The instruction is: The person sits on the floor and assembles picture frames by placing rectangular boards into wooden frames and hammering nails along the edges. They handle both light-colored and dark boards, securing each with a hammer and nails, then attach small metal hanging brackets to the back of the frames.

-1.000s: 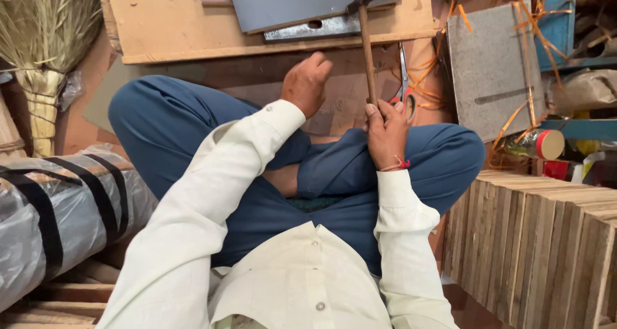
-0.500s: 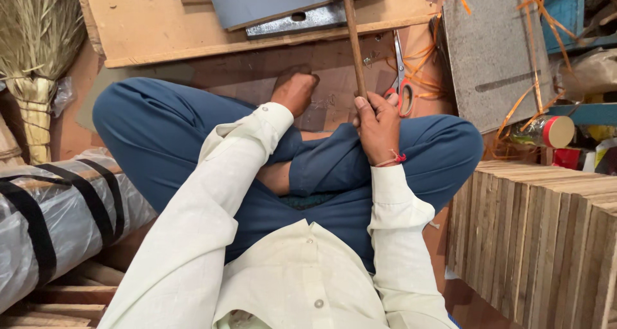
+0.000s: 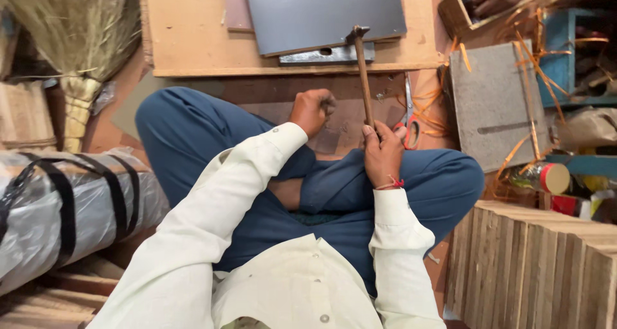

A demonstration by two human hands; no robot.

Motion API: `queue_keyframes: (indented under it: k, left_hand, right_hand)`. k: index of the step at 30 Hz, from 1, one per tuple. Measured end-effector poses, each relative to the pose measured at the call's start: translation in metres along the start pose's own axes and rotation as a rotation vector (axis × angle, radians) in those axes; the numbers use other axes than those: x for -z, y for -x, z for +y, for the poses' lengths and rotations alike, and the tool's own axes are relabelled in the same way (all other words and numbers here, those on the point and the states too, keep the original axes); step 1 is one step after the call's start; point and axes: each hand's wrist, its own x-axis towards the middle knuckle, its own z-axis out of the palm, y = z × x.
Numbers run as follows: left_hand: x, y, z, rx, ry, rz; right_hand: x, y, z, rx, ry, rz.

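A reddish-brown floor (image 3: 103, 126) lies under everything. Left of the wooden board (image 3: 193, 27) leans a straw broom (image 3: 71, 27); right of it lies a grey stone slab (image 3: 495, 104), with stacked wood planks (image 3: 533, 265) below that slab.

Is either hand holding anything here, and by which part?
The right hand grips a hammer by the lower end of its wooden handle. The left hand is closed in a fist; whether it holds anything cannot be told.

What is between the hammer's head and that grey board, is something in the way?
Nothing visible. The right hand grips the wooden handle of the hammer, and its metal head sits at the lower edge of the grey board, just above the metal strip. The left hand is a fist off to the side.
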Motion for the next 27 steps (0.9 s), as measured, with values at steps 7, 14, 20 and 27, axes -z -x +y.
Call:
queue_keyframes:
  k: [7,14,20,27]
  left_hand:
    - [0.085,-0.016,0.031,0.367,0.398,0.071]
    - [0.042,0.012,-0.007,-0.075,-0.553,-0.023]
    - [0.000,-0.006,-0.043,-0.139,-0.735,-0.084]
    - [-0.085,0.009,-0.040,-0.169,-0.441,-0.162]
  right_hand:
    - [-0.008,0.005,-0.001,0.244,0.148,0.016]
    - [0.011,-0.008,0.003,-0.354,-0.534,-0.274]
    - [0.021,-0.015,0.004,-0.427,-0.743,-0.383]
    - [0.023,-0.018,0.003,-0.477,-0.771,-0.426]
